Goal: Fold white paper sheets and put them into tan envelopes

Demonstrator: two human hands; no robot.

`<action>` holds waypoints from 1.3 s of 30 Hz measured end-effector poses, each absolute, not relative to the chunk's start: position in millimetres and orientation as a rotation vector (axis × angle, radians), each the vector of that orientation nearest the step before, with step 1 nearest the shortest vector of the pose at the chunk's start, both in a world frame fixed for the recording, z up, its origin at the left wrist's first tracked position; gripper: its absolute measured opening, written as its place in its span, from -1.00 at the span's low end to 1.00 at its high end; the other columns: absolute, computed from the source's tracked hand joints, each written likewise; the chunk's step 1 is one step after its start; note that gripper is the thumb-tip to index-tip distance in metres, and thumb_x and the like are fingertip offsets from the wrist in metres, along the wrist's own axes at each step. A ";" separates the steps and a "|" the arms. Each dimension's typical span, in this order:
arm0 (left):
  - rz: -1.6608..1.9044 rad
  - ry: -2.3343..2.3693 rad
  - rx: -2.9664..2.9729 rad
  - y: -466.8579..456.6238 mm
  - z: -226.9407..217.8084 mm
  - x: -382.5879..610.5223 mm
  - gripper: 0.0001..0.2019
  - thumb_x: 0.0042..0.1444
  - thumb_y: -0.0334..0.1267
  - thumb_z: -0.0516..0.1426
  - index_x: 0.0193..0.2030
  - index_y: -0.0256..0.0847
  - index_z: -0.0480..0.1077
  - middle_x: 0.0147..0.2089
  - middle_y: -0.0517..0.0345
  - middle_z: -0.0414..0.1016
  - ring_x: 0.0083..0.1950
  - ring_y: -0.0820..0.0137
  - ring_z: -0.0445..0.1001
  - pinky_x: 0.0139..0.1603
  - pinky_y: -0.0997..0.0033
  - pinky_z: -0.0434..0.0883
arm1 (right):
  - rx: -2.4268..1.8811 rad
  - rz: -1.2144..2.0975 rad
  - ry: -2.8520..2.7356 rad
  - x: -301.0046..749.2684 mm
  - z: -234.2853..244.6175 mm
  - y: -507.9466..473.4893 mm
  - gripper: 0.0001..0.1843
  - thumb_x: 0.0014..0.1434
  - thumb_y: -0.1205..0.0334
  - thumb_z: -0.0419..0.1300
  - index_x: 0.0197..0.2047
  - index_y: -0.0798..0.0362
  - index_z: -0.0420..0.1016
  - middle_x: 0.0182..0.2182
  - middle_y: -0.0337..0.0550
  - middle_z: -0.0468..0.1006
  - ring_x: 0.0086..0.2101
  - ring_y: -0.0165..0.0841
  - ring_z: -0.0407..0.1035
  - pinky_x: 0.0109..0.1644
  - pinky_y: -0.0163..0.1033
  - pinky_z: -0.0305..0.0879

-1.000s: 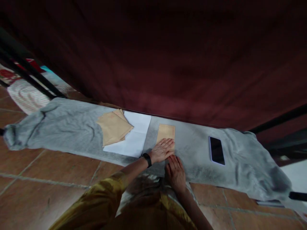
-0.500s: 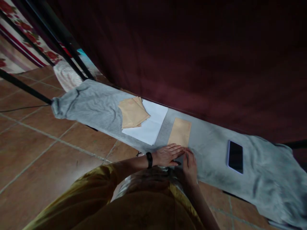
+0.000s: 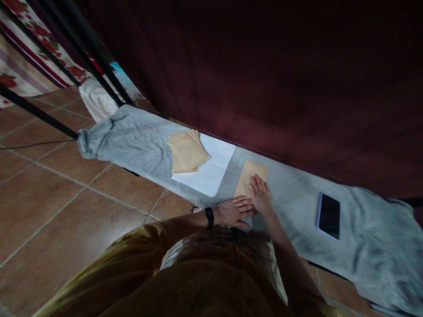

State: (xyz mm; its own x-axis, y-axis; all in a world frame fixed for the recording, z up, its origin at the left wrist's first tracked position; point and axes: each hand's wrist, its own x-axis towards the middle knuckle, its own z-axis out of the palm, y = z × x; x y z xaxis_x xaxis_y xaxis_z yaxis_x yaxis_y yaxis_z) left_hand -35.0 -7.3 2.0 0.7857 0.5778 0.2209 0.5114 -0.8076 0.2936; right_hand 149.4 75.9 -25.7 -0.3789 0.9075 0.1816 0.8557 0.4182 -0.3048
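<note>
Noted flat on the grey cloth, about midway along it and nearer its far edge: single tan envelope.
Pressed palm down on the envelope's near half: right hand, fingers straight and slightly spread, gripping nothing.
Rested open and flat at the cloth's near edge, fingers together, tips just beside the right wrist: left hand, holding nothing. Possibly touched the envelope's near corner; too dim to tell.
Worn on the left wrist: black band.
Lay left of the envelope, a narrow strip of cloth between: white sheet.
Fanned loosely over the sheet's left part and onto the cloth: stack of tan envelopes.
Lay face up toward the cloth's right end, well apart from both hands: dark phone.
Hung along the cloth's far edge: dark red curtain.
Spread under the cloth: reddish tiled floor.
Crossed beyond the cloth's left end: black bars.
</note>
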 end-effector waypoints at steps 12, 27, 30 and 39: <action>0.290 0.916 2.926 -8.6 7.0 -35.7 -0.37 0.38 0.16 0.02 0.46 -0.12 0.20 0.49 0.04 0.23 0.56 0.22 0.03 0.55 0.14 -0.06 | -1.632 0.067 -2.328 151.6 -28.0 76.9 -0.32 0.50 0.04 -0.34 0.49 0.24 0.07 0.45 0.14 0.14 0.42 -0.16 0.02 0.46 0.08 -0.03; 0.329 1.077 2.794 -24.1 -1.1 -42.6 -0.36 0.41 0.10 -0.01 0.43 -0.33 0.19 0.46 -0.17 0.25 0.51 0.23 0.15 0.53 0.22 0.06 | -1.487 -0.039 -2.375 171.3 -22.2 -18.5 -0.38 0.52 0.10 -0.19 0.53 0.14 -0.04 0.44 0.08 0.18 0.42 -0.18 0.05 0.45 0.06 0.01; 0.340 1.165 2.757 -32.8 0.2 -44.4 -0.39 0.44 0.05 -0.06 0.47 -0.29 0.12 0.49 -0.11 0.22 0.54 0.27 0.09 0.53 0.21 0.06 | -1.430 -0.044 -2.418 174.5 -17.0 -39.2 -0.38 0.50 0.14 -0.13 0.54 0.11 -0.05 0.43 0.06 0.21 0.40 -0.16 0.10 0.44 0.09 0.03; 0.407 1.431 2.598 -8.8 6.3 -12.5 -0.44 0.48 -0.01 -0.18 0.45 -0.28 0.17 0.51 -0.08 0.17 0.54 0.28 0.08 0.54 0.12 0.05 | -1.378 -0.127 -2.459 172.3 -4.8 -54.9 -0.49 0.45 0.22 0.01 0.42 0.05 0.27 0.39 0.04 0.29 0.39 -0.13 0.12 0.46 0.13 0.00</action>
